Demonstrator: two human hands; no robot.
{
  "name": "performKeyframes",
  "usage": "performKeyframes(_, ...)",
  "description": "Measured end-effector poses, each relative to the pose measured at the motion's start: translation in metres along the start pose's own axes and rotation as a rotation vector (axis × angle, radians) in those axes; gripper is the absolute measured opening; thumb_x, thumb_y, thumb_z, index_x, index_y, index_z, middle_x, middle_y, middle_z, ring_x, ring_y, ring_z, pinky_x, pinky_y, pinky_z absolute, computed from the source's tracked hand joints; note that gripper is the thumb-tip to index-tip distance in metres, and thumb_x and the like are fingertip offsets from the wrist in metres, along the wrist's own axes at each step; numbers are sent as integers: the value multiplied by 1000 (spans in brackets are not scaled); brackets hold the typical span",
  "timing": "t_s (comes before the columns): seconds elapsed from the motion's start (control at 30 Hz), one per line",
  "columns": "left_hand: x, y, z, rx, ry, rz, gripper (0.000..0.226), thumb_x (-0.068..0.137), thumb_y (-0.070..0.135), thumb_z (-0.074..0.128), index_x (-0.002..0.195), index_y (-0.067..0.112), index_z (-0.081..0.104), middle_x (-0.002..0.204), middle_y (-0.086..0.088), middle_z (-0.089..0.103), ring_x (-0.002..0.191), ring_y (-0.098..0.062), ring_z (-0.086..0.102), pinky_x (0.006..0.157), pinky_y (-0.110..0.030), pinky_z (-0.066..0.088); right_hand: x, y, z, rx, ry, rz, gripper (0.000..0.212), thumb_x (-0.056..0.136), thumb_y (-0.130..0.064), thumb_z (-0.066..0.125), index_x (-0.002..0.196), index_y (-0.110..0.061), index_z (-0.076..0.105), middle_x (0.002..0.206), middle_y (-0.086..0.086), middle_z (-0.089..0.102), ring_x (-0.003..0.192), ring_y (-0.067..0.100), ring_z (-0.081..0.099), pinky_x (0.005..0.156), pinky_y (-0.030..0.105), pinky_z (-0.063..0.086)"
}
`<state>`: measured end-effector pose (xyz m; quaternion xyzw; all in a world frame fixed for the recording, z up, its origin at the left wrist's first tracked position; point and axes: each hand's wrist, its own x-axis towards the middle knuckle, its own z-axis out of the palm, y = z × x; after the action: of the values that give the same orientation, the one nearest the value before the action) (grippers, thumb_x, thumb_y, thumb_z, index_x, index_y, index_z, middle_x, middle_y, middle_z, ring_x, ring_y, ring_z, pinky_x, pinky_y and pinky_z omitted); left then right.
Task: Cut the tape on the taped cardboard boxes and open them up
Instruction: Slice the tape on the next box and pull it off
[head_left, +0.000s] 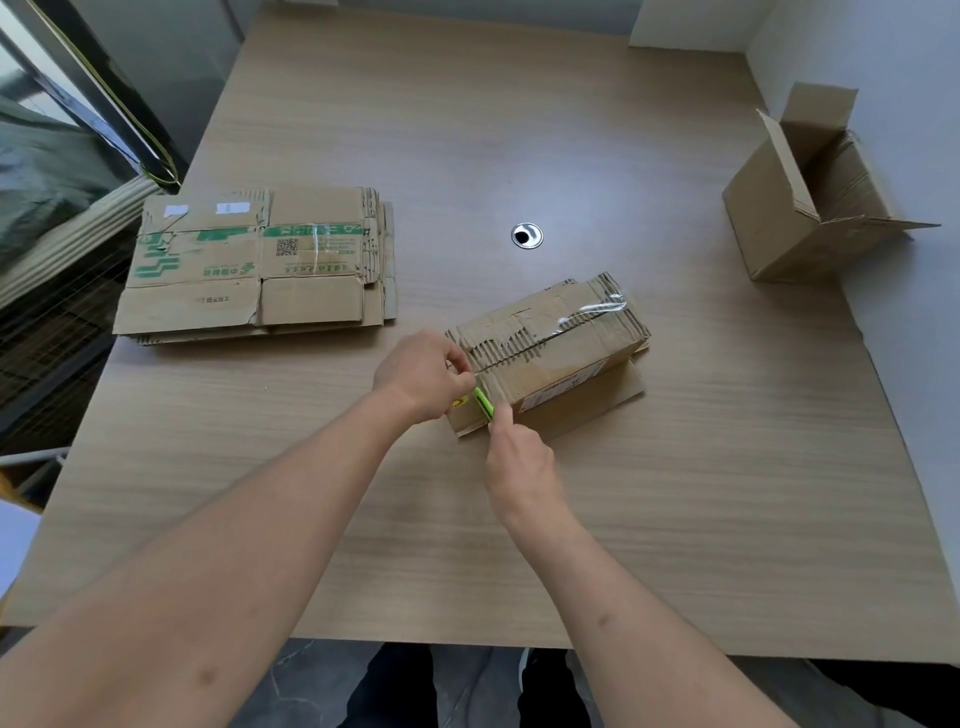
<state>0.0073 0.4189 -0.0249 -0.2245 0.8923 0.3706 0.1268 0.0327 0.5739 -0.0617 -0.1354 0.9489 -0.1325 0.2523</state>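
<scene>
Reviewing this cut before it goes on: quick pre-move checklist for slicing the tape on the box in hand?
1. Cutter held: right hand grips the green cutter - ok.
2. Box steadied: left hand pinches at the near end of the taped box - ok.
3. Blade on the tape seam: tip hidden between the hands - cannot tell.
4. Left fingers out of the cutting line: they sit right beside the cutter - not ok.
5. Tape left to cut: clear tape spans the far part of the top - ok.
6. Box flat on the table - ok.
</scene>
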Motion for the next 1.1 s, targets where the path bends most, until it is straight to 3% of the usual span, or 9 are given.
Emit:
performKeyframes(0.1,-3,7,2,-83,-73,60,7,84,16,74,77,16,76,45,2,63,34,-10,53,53,-24,49,0,0,1,-73,-63,29,15,106,-8,36,118,-12,44,114,16,67,105,40,66,71,39,40)
performKeyframes(0.27,4,9,-15,-170,-25,38,6,87,19,75,81,18,75,50,-4,66,36,-14,52,44,-19,43,-6,12,11,-57,-112,36,15,104,-7,45,118,-12,42,115,17,64,108,41,63,74,40,40)
performKeyframes(0.33,5,4,-21,-205,-12,19,6,89,19,74,83,17,75,53,-6,67,39,-16,53,43,-19,41,-4,20,16,-28,-101,6,10,108,-16,43,117,-11,44,114,17,63,108,40,60,77,42,42)
performKeyframes(0.43,4,-5,-22,-248,22,8,7,91,17,72,85,14,74,54,-8,66,40,-17,52,36,-17,36,-1,27,18,15,-55,11,21,110,-27,40,118,-11,51,116,17,62,108,38,58,85,42,46)
performKeyframes(0.6,2,-24,-14,-334,97,1,6,90,18,73,85,15,74,55,-12,68,40,-21,53,44,-23,44,4,36,15,46,-33,20,28,104,-31,56,126,-14,59,118,12,58,115,33,56,92,38,48)
performKeyframes(0.77,0,-39,-11,-380,119,15,6,90,16,75,86,13,74,55,-14,65,43,-26,55,43,-25,45,5,47,25,-50,-29,-17,26,98,-31,66,117,-14,73,112,9,58,112,31,57,87,37,49)
performKeyframes(0.97,-5,-53,-14,-390,147,-3,6,91,18,76,86,16,74,55,-12,62,41,-22,53,41,-23,42,4,46,28,-86,30,-35,29,93,-32,73,114,-11,74,109,9,63,106,30,60,82,35,48)
performKeyframes(1.1,-6,-53,-18,-417,172,0,5,90,16,77,86,15,75,54,-12,62,40,-23,52,42,-22,42,6,37,16,-19,172,-146,31,91,-41,76,97,-10,75,94,8,64,89,30,63,70,39,53)
